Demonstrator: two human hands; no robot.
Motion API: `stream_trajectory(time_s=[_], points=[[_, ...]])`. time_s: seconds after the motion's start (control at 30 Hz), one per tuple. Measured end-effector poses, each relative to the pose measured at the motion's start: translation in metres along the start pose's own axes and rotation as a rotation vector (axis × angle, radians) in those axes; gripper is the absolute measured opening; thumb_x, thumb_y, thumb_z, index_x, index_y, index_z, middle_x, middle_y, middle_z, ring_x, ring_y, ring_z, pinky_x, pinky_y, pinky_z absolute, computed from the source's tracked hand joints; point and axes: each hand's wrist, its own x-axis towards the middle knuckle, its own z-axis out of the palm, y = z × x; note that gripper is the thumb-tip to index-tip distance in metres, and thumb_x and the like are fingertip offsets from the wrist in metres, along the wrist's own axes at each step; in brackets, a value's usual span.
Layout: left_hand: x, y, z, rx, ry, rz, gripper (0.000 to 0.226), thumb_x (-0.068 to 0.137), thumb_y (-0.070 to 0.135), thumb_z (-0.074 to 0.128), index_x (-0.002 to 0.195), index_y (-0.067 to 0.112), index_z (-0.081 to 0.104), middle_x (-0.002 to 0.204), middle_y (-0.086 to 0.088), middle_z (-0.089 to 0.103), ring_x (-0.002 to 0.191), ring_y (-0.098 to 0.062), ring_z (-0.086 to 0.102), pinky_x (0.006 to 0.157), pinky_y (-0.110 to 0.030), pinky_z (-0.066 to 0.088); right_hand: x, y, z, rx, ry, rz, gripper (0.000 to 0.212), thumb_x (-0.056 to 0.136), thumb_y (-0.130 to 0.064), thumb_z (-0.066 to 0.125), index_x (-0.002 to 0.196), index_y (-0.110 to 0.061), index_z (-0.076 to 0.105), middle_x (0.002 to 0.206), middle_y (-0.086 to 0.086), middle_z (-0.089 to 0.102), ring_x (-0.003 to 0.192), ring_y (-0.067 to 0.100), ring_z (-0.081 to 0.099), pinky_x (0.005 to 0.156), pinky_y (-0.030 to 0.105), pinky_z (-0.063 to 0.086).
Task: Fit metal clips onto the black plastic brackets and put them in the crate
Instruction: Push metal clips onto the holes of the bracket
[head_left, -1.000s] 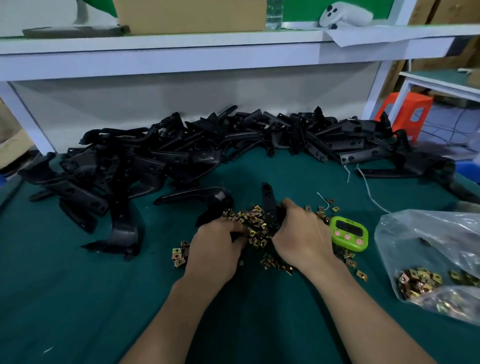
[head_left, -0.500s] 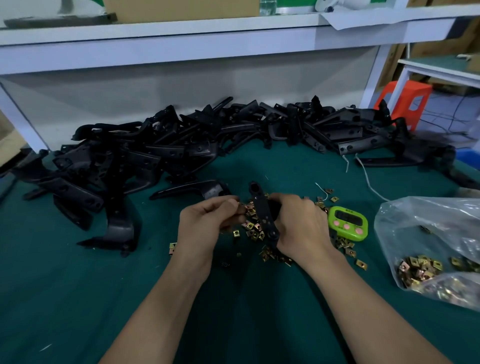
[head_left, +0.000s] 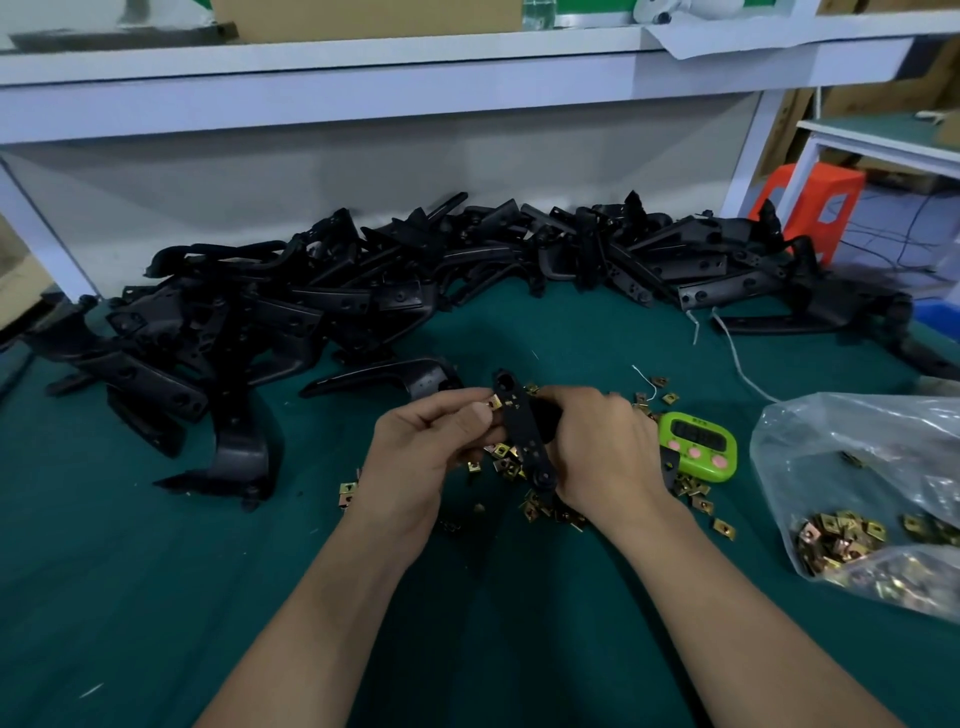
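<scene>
The right hand (head_left: 597, 447) grips a black bracket (head_left: 522, 426) just above the table (head_left: 130, 571), while the left hand (head_left: 431, 447) pinches a metal clip (head_left: 494, 401) against its upper end. Loose clips (head_left: 540, 506) lie beneath the hands, with the bracket pile (head_left: 311, 312) from 9 to 2 o'clock of them and a clip bag (head_left: 857, 467) at 4 o'clock.

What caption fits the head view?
The right hand holds a bracket; the left hand pinches a clip against it.

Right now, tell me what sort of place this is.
Likely a factory assembly bench. A heap of black plastic brackets lies on the green-covered table, and a plastic bag of metal clips sits beside a green timer. The left hand pinches a clip against the bracket gripped by the right hand.
</scene>
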Motion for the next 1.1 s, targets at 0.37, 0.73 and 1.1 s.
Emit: stream_trajectory(time_s=[0.37, 0.73, 1.1], points=[[-0.002, -0.001, 0.003, 0.12, 0.089, 0.115, 0.014, 0.075, 0.031, 0.078, 0.08, 0.019, 0.082, 0.079, -0.01, 0.078, 0.066, -0.017, 0.073, 0.062, -0.024, 0.059, 0.0, -0.001, -0.001, -0.019, 0.013, 0.052, 0.033, 0.075, -0.02, 0.07, 0.105, -0.034, 0.067, 0.085, -0.001, 0.071, 0.085, 0.032, 0.067, 0.064, 0.031, 0.036], [-0.001, -0.006, 0.01, 0.182, 0.224, 0.099, 0.031, 0.094, 0.025, 0.072, 0.064, 0.021, 0.078, 0.065, -0.01, 0.073, 0.052, -0.019, 0.068, 0.052, -0.023, 0.053, -0.003, -0.006, 0.003, -0.082, 0.082, 0.018, 0.025, 0.073, -0.019, 0.072, 0.095, -0.03, 0.064, 0.073, -0.003, 0.065, 0.074, 0.028, 0.065, 0.059, 0.031, 0.033], [0.0, -0.01, 0.011, 0.184, 0.275, 0.103, 0.033, 0.094, 0.023, 0.072, 0.061, 0.019, 0.077, 0.06, -0.009, 0.071, 0.047, -0.018, 0.066, 0.049, -0.021, 0.051, -0.004, -0.008, 0.005, -0.136, 0.102, 0.006, 0.019, 0.077, -0.017, 0.067, 0.091, -0.029, 0.062, 0.072, -0.004, 0.065, 0.071, 0.026, 0.065, 0.057, 0.032, 0.03]])
